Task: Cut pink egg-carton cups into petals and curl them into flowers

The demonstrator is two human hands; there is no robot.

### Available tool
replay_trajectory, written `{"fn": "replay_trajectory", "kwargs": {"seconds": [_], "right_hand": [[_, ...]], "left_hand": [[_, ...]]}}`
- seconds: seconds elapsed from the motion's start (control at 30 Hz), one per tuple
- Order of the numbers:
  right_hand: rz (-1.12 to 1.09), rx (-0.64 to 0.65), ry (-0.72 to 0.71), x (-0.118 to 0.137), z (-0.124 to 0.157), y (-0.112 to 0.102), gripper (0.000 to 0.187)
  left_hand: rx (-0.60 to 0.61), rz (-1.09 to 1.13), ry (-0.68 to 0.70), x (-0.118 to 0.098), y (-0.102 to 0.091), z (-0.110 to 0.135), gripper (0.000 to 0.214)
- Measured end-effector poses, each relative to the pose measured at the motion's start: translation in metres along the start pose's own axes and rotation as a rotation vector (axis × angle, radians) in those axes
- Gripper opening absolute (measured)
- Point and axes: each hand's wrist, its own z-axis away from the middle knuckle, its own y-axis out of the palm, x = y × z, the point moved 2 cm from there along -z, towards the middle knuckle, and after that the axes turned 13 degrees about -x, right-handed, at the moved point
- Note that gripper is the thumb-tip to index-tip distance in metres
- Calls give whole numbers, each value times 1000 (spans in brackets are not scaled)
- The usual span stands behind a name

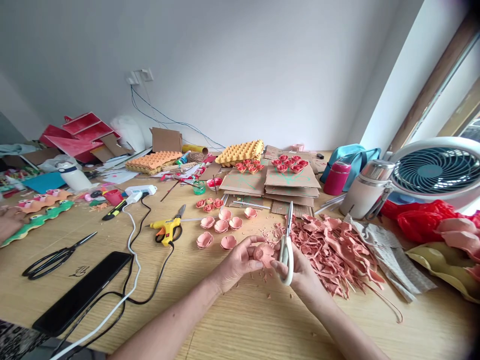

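Note:
Between thumb and fingers my left hand (pixel 240 260) grips a pink egg-carton cup (pixel 264 254) cut with petal-like edges. White-handled scissors (pixel 287 250) are in my right hand (pixel 298 270), their blades pointing up and away from me. The right fingertips also reach the edge of the cup. Just beyond my hands stand several cut pink cups (pixel 222 226), some nested into flower shapes. A heap of pink carton scraps (pixel 333 252) lies to the right of my right hand. Small crumbs are scattered on the table around the cup.
A yellow glue gun (pixel 167 231), black scissors (pixel 60 256) and a black phone-like slab (pixel 84 292) lie on the left among cables. Cardboard sheets (pixel 292 184) with red flowers stand behind. A thermos (pixel 365 190) and fan (pixel 435 172) are at right. Another person's hand (pixel 10 220) shows far left.

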Motion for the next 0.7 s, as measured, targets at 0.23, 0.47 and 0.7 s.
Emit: {"fn": "replay_trajectory", "kwargs": {"seconds": [0.23, 0.47, 0.7], "right_hand": [[-6, -29, -73, 2, 5, 1, 41], [61, 7, -111, -5, 7, 2, 37], [145, -15, -187, 3, 10, 3, 32]], "left_hand": [[67, 322, -300, 16, 5, 0, 28], [42, 461, -371, 19, 10, 2, 34], [12, 465, -331, 26, 12, 4, 29]]}}
